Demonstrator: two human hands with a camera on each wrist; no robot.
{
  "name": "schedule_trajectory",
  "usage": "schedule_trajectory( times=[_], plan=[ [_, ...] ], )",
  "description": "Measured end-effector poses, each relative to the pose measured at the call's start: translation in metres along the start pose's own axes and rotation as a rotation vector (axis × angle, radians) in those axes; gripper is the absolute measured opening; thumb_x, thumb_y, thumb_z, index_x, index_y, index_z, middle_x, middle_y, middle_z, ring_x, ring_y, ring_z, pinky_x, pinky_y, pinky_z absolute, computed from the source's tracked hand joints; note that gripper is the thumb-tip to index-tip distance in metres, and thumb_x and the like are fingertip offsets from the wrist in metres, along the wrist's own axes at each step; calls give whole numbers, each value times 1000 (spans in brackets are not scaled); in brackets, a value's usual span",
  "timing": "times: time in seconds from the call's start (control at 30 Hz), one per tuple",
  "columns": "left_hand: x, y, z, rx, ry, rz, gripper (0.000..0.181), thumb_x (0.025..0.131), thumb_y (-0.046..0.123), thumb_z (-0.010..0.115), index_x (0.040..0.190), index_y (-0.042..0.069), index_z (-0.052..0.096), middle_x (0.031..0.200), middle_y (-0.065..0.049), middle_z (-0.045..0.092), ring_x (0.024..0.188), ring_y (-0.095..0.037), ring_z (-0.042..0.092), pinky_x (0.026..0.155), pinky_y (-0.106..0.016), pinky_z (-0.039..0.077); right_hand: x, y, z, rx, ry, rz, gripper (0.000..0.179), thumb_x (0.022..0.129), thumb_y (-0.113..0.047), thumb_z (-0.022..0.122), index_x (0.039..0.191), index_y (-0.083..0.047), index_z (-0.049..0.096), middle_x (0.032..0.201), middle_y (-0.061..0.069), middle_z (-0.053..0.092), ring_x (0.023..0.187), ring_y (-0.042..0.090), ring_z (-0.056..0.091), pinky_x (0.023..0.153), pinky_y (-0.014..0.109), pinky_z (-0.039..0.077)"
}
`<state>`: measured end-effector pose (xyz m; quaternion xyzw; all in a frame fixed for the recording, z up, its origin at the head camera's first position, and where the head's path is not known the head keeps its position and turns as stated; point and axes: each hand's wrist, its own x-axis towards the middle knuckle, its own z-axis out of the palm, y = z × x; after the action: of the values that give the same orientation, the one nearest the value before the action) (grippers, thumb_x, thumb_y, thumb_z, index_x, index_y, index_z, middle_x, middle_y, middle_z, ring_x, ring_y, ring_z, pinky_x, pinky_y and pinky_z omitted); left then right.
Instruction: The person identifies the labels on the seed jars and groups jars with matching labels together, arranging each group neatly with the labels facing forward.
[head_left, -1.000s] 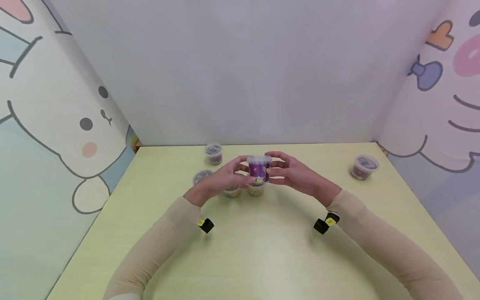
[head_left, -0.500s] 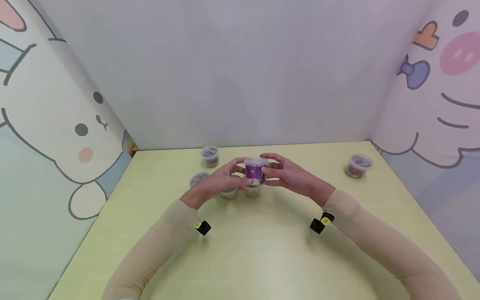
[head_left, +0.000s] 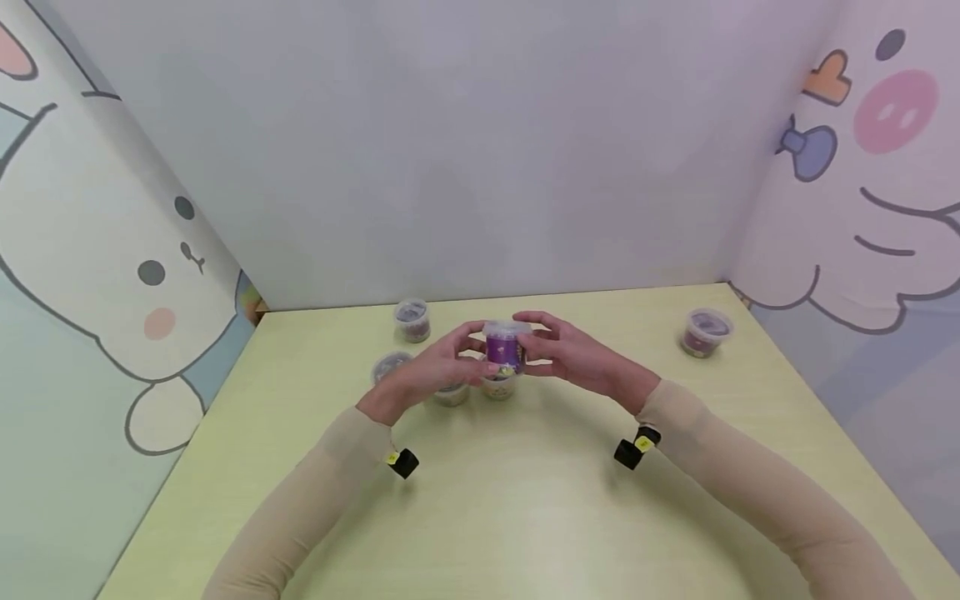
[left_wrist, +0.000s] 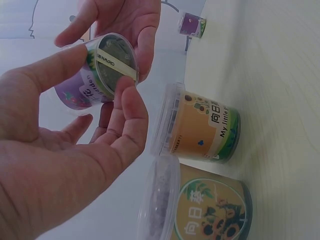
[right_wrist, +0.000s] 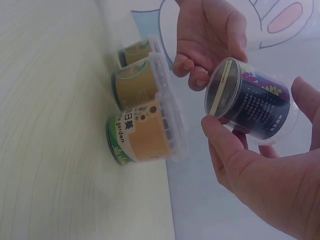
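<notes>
While the purple garden cup (head_left: 506,348) is up in the air over the surface (head_left: 555,483), toward its far edge and roughly midway between the left and right corners, both hands are clamped on it: left hand (head_left: 441,364) on its left side, right hand (head_left: 573,354) on its right. Handling guess: light, mostly stiff, thin clear plastic that could flex or dent under a hard squeeze. Walls look glossy, so expect some slip; dark fill (right_wrist: 230,87), if loose, may shift on tilting. Best hold: 2 opposed contacts on the labelled wall, below the lid (head_left: 506,328). Don't hang the load on the lid alone; can't tell how tight it fits. Probably not very fragile, but a drop could pop it. Looks: short cylinder, close to upright, clear lid wider than the body. Purple label (left_wrist: 75,87) has white print, "garden" readable from the left wrist, green along the bottom. Right wrist side shows a dark text panel (right_wrist: 257,107), too small to read, plus printed flowers. Clear base (left_wrist: 107,70) has 1 beige strip (right_wrist: 221,87) across it. Nearest orange sunflower cup (left_wrist: 202,125) stands on the surface, lower down, not touching. 2nd purple cup (head_left: 705,333) sits toward the far right corner.
</notes>
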<state>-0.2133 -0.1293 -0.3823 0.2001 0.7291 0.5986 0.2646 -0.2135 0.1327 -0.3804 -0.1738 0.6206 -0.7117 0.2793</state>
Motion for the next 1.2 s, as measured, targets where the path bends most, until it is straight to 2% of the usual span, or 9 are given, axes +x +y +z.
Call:
schedule_trajectory(
  times=[0.33,0.6,0.9,1.2],
  plan=[
    [2,5,2,15,8,3,74,93,28,75,154,26,33,139,-13,47,117,-31,59,94,-44,54,0,-2,-4,-29,8,-10,63,105,-28,59,156,-10,28,149,22,39,127,36,52,105,49,47],
    [2,4,1,-21,-4,20,71,95,23,74,154,22,35,139,-16,47,116,-32,60,93,-43,54,1,-3,-4,-1,5,-5,65,104,-28,60,157,-10,27,150,21,37,129,35,51,107,48,45],
    [4,3,0,-21,-17,44,62,96,21,71,150,18,39,137,-18,47,115,-36,61,95,-50,53,-2,-5,-3,22,54,7,64,104,-32,60,153,-6,31,141,18,45,118,27,57,105,43,48],
    [2,4,2,-41,-18,62,64,98,20,70,152,18,37,136,-19,46,112,-36,63,97,-57,51,0,-2,1,-32,14,-18,65,105,-31,59,156,-6,29,150,17,37,138,31,42,114,49,37]
  ],
)
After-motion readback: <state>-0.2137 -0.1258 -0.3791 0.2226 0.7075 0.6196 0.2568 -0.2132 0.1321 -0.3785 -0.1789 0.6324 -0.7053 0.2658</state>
